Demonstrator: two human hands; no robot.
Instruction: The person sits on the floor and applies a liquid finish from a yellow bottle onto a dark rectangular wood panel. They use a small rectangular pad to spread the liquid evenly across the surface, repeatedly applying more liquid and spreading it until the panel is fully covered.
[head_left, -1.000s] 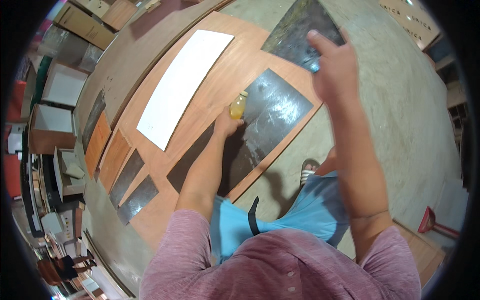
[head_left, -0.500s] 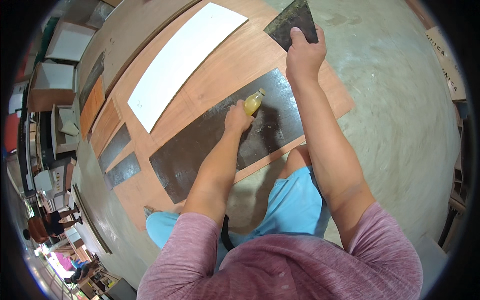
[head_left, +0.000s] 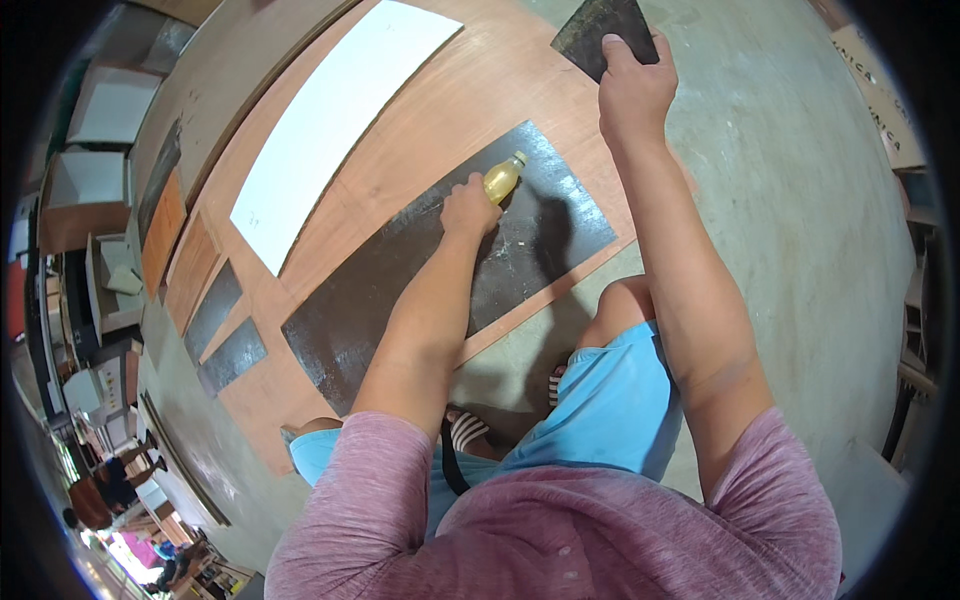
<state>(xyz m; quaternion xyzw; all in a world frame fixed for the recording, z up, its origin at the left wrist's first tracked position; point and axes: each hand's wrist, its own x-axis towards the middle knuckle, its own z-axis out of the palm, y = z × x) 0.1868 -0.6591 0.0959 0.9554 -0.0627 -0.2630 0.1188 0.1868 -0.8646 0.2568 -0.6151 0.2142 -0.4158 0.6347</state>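
My left hand [head_left: 468, 210] is closed around a small clear bottle [head_left: 503, 180] of yellowish liquid with a cap or top at its far end. The bottle tilts over a long dark rectangular panel [head_left: 385, 275], which has a dull, patchy shine. Whether the bottle touches the panel, I cannot tell. Farther up and to the right, my right hand [head_left: 637, 95] grips a dark, flat, angular piece of board [head_left: 600, 35], thumb on its face. That piece is held up off the surface, its top cut by the picture's edge.
Under the dark panel lies a reddish plywood sheet [head_left: 390, 160]. A curved white panel [head_left: 340, 120] rests beyond it, with smaller dark pieces [head_left: 236, 358] at the left. Box-like cabinets [head_left: 90, 185] line the far left, where a person [head_left: 100, 495] stands. Cartons [head_left: 880, 110] sit at the right.
My right hand has shifted slightly up and right with the dark board piece. My left hand still holds the bottle over the panel. The view has moved a little, and striped sandals now show.
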